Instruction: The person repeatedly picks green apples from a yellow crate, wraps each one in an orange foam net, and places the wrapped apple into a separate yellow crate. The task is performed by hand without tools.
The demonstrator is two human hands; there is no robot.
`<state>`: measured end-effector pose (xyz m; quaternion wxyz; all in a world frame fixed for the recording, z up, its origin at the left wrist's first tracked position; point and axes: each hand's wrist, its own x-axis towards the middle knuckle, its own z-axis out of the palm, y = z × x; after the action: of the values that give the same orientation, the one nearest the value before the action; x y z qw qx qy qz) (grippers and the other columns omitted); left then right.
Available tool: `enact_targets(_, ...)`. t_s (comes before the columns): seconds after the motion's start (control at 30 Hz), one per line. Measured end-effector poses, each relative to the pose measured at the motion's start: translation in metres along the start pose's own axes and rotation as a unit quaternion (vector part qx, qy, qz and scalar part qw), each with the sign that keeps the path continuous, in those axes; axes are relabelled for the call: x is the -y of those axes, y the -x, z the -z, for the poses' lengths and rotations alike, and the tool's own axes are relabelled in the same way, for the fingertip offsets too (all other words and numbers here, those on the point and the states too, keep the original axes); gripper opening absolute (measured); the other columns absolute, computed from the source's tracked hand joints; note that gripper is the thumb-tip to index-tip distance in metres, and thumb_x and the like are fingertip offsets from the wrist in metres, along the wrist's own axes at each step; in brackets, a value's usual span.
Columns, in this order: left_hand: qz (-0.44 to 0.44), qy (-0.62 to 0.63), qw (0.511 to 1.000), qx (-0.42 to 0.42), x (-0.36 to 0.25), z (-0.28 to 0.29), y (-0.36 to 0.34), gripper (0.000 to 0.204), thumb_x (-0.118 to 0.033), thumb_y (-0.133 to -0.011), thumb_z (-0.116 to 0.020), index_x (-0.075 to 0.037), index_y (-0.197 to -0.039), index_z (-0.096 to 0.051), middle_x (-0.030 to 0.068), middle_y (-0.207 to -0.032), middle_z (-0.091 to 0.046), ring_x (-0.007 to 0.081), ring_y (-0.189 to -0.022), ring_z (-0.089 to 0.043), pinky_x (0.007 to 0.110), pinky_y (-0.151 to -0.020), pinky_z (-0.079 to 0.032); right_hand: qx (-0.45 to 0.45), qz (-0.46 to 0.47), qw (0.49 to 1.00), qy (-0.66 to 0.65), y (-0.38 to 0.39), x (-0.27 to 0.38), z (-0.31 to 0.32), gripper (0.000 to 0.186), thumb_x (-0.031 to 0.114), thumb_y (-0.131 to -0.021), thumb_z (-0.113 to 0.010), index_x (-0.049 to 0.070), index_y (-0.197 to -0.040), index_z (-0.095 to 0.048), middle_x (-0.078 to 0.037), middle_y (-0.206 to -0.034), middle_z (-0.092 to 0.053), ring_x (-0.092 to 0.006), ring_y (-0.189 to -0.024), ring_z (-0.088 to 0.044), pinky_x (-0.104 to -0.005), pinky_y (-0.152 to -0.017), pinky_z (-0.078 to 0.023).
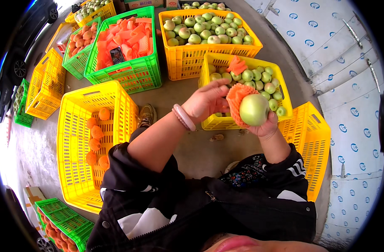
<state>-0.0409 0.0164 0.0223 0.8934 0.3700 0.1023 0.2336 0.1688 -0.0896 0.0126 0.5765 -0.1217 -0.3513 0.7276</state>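
Black fabric jacket [259, 203]. Round pale-green apple [254, 110], gripped in my right hand [267, 127]; orange foam-net sleeve [237, 101] against it; left hand [204, 102] alongside, fingers parted. Seemingly sleeving; next wants fuller coverage.

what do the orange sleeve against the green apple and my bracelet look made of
Orange sleeve: probably soft plastic foam, matte, judging by its ribbed, puckered netting. Bracelet: perhaps stone, glass or plastic; its smooth, glossy pale pink band doesn't settle which.

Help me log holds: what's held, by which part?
Right hand holds a green apple by its lower right; whether the left hand holds its orange foam net is unclear.
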Motion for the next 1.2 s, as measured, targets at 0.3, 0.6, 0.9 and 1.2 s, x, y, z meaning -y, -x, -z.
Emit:
enact_targets(0.3,0.094,-0.01,0.973,0.211,0.029,0.01,-0.001,0.061,-0.027,-0.08,-0.08,0.001,-0.128,-0.054,0.0068,-0.122,-0.063,0.0172,-0.114,-0.059,0.034,-0.102,-0.043,0.139,-0.051,0.988,-0.035,0.013,-0.01,0.036,0.096,0.026,-0.065,-0.088,-0.007,-0.14,-0.038,-0.018,-0.126,-0.06,-0.0264,-0.111,-0.063,-0.0393,-0.096,-0.051)
enact_targets(0.6,-0.097,-0.132,0.977,-0.136,0.012,-0.008,0.001,0.009,0.004,-0.079,-0.062,-0.003,-0.084,-0.059,-0.0002,-0.082,-0.062,0.0073,-0.071,-0.056,0.024,-0.064,-0.047,-0.073,-0.037,0.992,0.1,-0.014,0.003,-0.015,0.076,0.017,-0.077,-0.078,0.002,-0.14,-0.04,-0.011,-0.131,-0.055,-0.022,-0.119,-0.057,-0.0385,-0.101,-0.047)
enact_targets(0.9,-0.265,-0.563,0.752,-0.217,0.038,-0.008,-0.002,0.021,0.001,-0.068,-0.068,-0.003,-0.077,-0.049,0.0152,-0.079,-0.057,0.0342,-0.068,-0.057,0.04,-0.06,-0.047,-0.249,0.081,0.929,0.261,-0.026,-0.019,-0.002,0.056,-0.004,-0.083,-0.068,0.003,-0.133,-0.045,-0.008,-0.125,-0.054,-0.0178,-0.115,-0.056,-0.0326,-0.098,-0.047)
enact_targets(1.2,-0.138,-0.384,0.907,-0.105,0.041,-0.011,0.001,0.06,-0.029,-0.081,-0.079,0.001,-0.12,-0.043,0.0126,-0.117,-0.057,0.0191,-0.104,-0.059,0.032,-0.089,-0.051,-0.189,0.237,0.641,0.705,-0.023,-0.025,-0.001,0.067,0.0,-0.074,-0.072,0.005,-0.134,-0.043,-0.016,-0.135,-0.04,-0.0316,-0.122,-0.045,-0.0429,-0.106,-0.039)
